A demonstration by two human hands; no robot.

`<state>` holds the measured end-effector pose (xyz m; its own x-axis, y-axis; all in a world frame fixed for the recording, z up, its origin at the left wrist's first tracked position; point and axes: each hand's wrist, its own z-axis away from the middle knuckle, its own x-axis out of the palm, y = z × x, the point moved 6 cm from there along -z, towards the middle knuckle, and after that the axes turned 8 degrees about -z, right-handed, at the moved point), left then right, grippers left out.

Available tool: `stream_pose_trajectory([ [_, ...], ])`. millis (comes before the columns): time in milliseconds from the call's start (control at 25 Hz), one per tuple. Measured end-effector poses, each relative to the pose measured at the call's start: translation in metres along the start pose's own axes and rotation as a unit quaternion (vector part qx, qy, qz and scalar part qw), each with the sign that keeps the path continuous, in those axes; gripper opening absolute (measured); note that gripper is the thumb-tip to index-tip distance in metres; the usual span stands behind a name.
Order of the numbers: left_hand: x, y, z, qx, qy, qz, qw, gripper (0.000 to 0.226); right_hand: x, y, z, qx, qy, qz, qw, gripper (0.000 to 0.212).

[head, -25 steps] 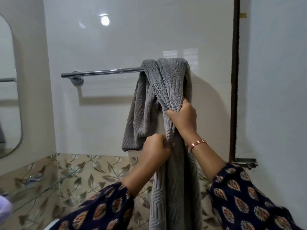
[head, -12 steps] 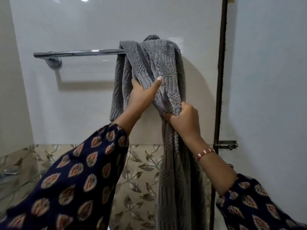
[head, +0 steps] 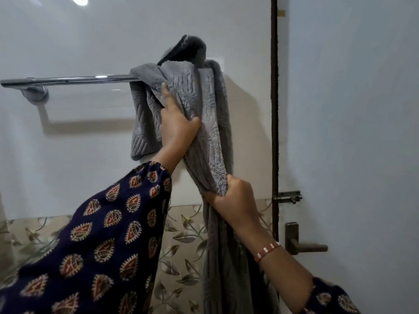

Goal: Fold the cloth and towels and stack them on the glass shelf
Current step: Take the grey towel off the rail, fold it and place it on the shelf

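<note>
A grey textured towel (head: 210,123) hangs bunched over the right end of a chrome towel rail (head: 68,80) on the white wall. Its top fold is lifted into a dark peak above the rail. My left hand (head: 176,130) is raised against the upper part of the towel, fingers gripping a fold just below the rail. My right hand (head: 233,200) is lower and clenches the gathered towel, whose long tail drops past the bottom of the view. The glass shelf is not in view.
A dark door frame edge (head: 274,109) runs down just right of the towel, with a latch (head: 288,197) and a door handle (head: 303,245) on the pale door. Leaf-patterned tiles (head: 181,241) cover the lower wall.
My left hand has climbed from beside the right hand up to the towel near the rail. The towel's top has risen into a peak and its short left side has shortened.
</note>
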<state>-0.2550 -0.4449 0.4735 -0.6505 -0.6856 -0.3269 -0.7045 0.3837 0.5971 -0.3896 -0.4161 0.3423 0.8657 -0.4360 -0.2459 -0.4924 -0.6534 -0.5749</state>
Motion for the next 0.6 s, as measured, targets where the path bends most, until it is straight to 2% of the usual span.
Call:
stream_pose_trajectory([
  [120, 0.019, -0.018, 0.01, 0.008, -0.074, -0.135, 0.988, 0.092, 0.017, 0.012, 0.029, 0.04, -0.056, -0.051, 0.996, 0.033],
  [240, 0.038, -0.052, 0.024, 0.019, -0.153, -0.213, 0.965, 0.072, 0.029, 0.015, 0.049, 0.077, -0.092, -0.09, 0.989, 0.026],
  [400, 0.06, -0.08, 0.047, 0.023, -0.305, -0.301, 0.903, 0.055, 0.029, 0.009, 0.062, 0.095, -0.104, -0.133, 0.981, 0.016],
  [520, 0.065, -0.087, 0.075, -0.022, -0.411, -0.286, 0.865, 0.039, 0.02, 0.01, 0.063, 0.132, -0.099, -0.175, 0.971, 0.015],
  [600, 0.061, -0.094, 0.089, -0.102, -0.427, -0.188, 0.879, 0.036, 0.008, 0.013, 0.055, 0.149, -0.094, -0.206, 0.963, 0.028],
])
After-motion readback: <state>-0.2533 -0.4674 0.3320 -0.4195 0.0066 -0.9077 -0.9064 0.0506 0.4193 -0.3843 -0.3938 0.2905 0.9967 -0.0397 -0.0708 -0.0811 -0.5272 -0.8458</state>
